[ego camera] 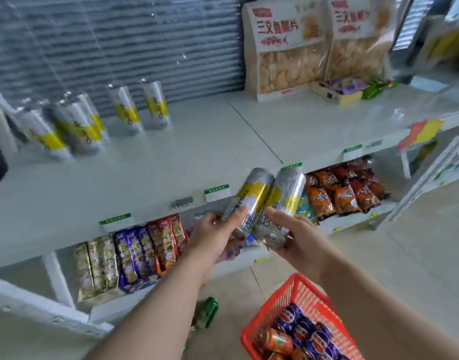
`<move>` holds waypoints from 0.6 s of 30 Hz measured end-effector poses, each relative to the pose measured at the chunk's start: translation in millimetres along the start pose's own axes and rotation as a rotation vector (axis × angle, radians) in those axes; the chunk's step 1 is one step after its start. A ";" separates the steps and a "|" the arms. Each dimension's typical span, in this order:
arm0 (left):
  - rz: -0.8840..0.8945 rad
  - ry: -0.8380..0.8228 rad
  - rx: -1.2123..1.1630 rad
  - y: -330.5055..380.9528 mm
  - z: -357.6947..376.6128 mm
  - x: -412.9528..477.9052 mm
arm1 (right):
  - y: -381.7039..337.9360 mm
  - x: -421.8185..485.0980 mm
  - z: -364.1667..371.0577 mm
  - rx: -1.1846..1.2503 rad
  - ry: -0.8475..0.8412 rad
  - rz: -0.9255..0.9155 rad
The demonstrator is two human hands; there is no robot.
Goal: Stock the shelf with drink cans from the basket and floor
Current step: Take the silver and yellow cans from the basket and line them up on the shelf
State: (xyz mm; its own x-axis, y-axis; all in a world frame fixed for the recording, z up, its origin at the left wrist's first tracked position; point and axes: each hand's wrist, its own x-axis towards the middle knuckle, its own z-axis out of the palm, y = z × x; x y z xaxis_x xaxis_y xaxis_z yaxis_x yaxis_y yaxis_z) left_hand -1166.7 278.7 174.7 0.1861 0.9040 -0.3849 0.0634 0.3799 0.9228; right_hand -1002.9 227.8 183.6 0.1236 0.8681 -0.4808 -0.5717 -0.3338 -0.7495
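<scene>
My left hand (215, 237) grips a tall silver-and-yellow drink can (251, 196), tilted, just in front of the shelf's front edge. My right hand (298, 237) holds a second matching can (285, 198) pressed against the first. Several identical cans (124, 110) stand in a loose row at the back left of the white shelf (197, 141). A red basket (298, 289) sits on the floor at the bottom right, with blue and orange cans (303, 331) inside. A green can (206, 311) lies on the floor under my left forearm.
Two big bags of chips (285, 48) and a small box of snacks (337, 92) stand at the shelf's back right. The lower shelf holds rows of snack packets (135, 255), with orange ones (345, 188) to the right. Price tags line the shelf edge.
</scene>
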 end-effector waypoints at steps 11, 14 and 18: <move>0.320 0.386 0.067 122.0 -168.8 -15.7 | -54.8 -0.6 132.7 -0.225 -0.048 -0.129; 0.358 0.477 0.221 133.0 -206.6 -9.8 | -54.4 8.1 160.8 -0.360 0.015 -0.164; 0.387 0.558 0.415 138.4 -234.5 4.0 | -49.5 31.3 196.6 -0.533 0.061 -0.216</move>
State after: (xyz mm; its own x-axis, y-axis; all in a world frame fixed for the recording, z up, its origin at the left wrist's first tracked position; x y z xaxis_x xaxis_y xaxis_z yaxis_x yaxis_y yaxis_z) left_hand -1387.0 380.9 297.8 -0.2420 0.9633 0.1158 0.4748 0.0135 0.8800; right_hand -1130.2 343.8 295.0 0.2473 0.9196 -0.3051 -0.0427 -0.3043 -0.9516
